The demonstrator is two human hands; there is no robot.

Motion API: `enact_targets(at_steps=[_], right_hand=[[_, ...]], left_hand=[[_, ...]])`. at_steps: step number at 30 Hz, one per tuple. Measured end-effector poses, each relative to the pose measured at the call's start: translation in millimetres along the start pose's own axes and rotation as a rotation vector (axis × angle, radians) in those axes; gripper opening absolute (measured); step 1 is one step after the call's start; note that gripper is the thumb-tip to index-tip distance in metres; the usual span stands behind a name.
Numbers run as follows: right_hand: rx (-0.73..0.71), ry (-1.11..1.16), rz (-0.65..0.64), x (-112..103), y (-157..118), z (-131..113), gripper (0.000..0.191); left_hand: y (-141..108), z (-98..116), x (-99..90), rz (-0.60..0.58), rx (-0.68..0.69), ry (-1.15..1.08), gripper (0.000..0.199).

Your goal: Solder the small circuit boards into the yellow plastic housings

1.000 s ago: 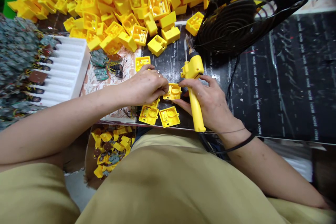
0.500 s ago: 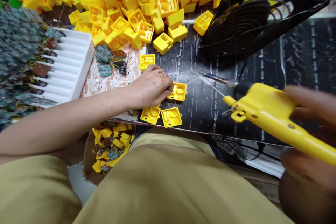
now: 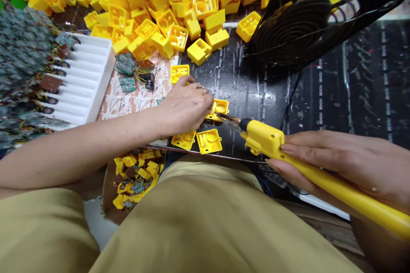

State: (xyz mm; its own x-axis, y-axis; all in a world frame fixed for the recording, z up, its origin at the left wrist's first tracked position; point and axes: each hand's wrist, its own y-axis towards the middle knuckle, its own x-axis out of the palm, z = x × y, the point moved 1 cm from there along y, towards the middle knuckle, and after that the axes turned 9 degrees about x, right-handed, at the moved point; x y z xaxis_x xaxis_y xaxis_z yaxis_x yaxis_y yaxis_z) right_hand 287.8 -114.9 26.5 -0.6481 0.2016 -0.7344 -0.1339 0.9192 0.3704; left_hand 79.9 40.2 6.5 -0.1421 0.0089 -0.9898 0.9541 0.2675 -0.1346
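Observation:
My left hand (image 3: 188,104) is closed, with its fingertips at the left side of a small yellow plastic housing (image 3: 221,106) on the bench; the hand covers part of it. My right hand (image 3: 339,164) grips the long handle of a yellow soldering gun (image 3: 264,138). The iron's dark tip and a thin feed tube reach that housing, close to my left fingertips. Nearer the bench edge lie two more open housings, one (image 3: 209,141) with round speaker holes and another (image 3: 183,140) partly under my wrist. Beyond my left hand sits a further yellow housing (image 3: 180,73).
Many yellow housings (image 3: 141,13) are heaped at the back. A black fan (image 3: 294,30) stands at the back right. On the left, a white foam tray (image 3: 92,66) bears stacked circuit boards (image 3: 25,51). A box of yellow parts (image 3: 137,179) is below the bench edge.
My right hand has brought the soldering gun leftward, so its tip is now at the housing by my left fingers. My left hand has barely moved.

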Motion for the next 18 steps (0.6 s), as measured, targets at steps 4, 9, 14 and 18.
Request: enact_targets(at_steps=[4, 9, 14, 18], right_hand=[[-0.162, -0.041, 0.0, 2.2, 9.9, 11.8, 0.011], [-0.283, -0.07, -0.041, -0.8, 18.4, 4.4, 0.007], [0.101, -0.049, 0.034, -6.8, 2.9, 2.0, 0.021], [0.164, -0.013, 0.116, -8.7, -10.5, 18.2, 0.025]], left_hand=[[2.0, 0.9, -3.0, -0.023, 0.019, 0.004, 0.022], [6.3, 2.2, -4.7, -0.032, 0.015, 0.006, 0.02], [9.3, 3.6, -7.2, -0.059, 0.011, 0.031, 0.02], [10.5, 3.6, -9.0, -0.097, 0.005, 0.033, 0.019]])
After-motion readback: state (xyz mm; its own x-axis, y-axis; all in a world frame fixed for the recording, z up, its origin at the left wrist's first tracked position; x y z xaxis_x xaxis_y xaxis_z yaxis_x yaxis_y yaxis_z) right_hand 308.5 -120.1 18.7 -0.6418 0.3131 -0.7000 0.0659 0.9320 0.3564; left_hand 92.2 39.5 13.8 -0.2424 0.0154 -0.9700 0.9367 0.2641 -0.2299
